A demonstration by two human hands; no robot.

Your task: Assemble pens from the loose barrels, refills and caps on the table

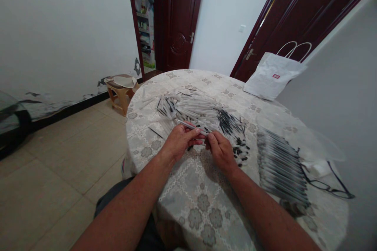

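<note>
Left hand [182,138] and right hand [219,149] hold slim translucent plastic tube [188,125] over round table with floral cloth [203,215], beside loose black thin rods [229,120] and small black caps [240,152].

Dark red doors [183,15], white walls [70,23]

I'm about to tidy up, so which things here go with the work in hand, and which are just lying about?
Seemingly in use:
- slim pale tube, between left hand and right hand
- pale tube pile
- thin black pieces
- small black pieces
- lined-up tubes

Seemingly just lying about:
- glasses
- white bag
</note>
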